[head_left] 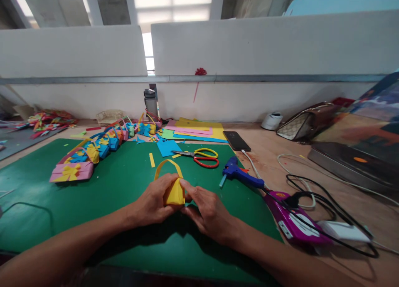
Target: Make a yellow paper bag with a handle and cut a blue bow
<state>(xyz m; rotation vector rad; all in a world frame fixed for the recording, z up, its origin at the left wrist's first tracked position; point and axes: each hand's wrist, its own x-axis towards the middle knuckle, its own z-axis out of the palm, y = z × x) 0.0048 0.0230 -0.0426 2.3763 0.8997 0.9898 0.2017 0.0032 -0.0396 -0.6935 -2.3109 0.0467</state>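
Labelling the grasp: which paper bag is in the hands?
The yellow bag, held between the left hand and right hand; the other bags form a row to its left, touched by neither.

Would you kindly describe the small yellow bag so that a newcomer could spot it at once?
Over the green mat, toward its near edge, the left hand and right hand face each other. Held between them is the yellow bag, its thin handle arching up. Unlike the pink bag with its yellow bow farther left, its visible side carries none.
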